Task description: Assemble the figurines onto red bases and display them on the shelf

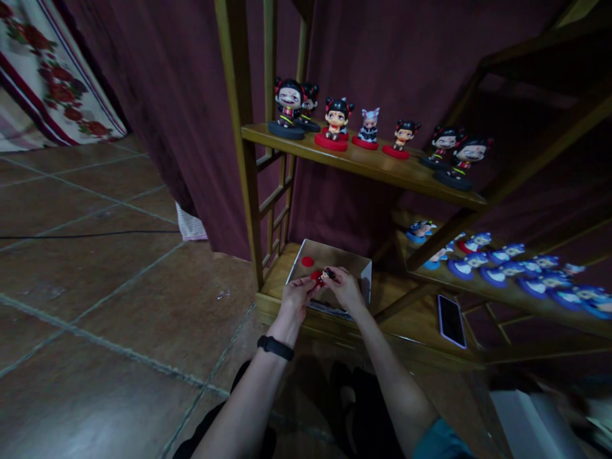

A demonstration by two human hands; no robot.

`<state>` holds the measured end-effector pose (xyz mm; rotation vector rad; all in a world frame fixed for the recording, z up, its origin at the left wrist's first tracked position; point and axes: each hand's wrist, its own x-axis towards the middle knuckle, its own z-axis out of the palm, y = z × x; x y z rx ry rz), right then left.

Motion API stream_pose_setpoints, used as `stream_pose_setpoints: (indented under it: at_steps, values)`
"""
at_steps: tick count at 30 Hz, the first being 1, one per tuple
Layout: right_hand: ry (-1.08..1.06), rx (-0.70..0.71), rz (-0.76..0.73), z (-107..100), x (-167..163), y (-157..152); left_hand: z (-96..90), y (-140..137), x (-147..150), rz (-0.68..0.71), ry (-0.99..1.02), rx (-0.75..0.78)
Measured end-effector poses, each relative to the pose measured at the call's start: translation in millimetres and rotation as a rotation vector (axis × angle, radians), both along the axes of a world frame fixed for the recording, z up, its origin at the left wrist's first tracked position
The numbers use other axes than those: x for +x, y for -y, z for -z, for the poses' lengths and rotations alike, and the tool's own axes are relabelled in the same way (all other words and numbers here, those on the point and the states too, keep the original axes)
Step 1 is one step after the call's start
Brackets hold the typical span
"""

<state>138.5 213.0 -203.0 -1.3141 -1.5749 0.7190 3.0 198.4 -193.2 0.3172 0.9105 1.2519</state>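
Both hands meet over an open cardboard box [367, 280] on the bottom shelf. My left hand [297, 296], with a dark band on its wrist, is closed on a red round base [315, 275]. In the fingers of my right hand [347, 291] is a small black-haired figurine [327, 274], close against that base. Whether the two parts are joined cannot be made out. Another red disc [307, 261] lies inside the box, beyond my left hand.
The upper wooden shelf [363, 160] bears several figurines on red and dark bases. Blue-and-white figurines [504, 273] crowd a lower shelf at right. A phone [451, 320] lies on the bottom shelf. A wooden post [239, 146] rises left of the box, before a dark curtain [186, 115].
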Motion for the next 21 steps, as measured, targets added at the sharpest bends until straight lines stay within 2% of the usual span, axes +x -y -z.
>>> stream_pose_setpoints:
  at_steps: [9, 21]
  values:
    - [0.139, 0.015, -0.03, -9.6, -5.2, 9.5, -0.1, 3.3, -4.4, -0.008, -0.086, 0.014]
    - [0.088, -0.025, -0.039, -14.5, -9.8, 12.7, -1.8, 4.8, -4.0, 0.006, -0.032, -0.059]
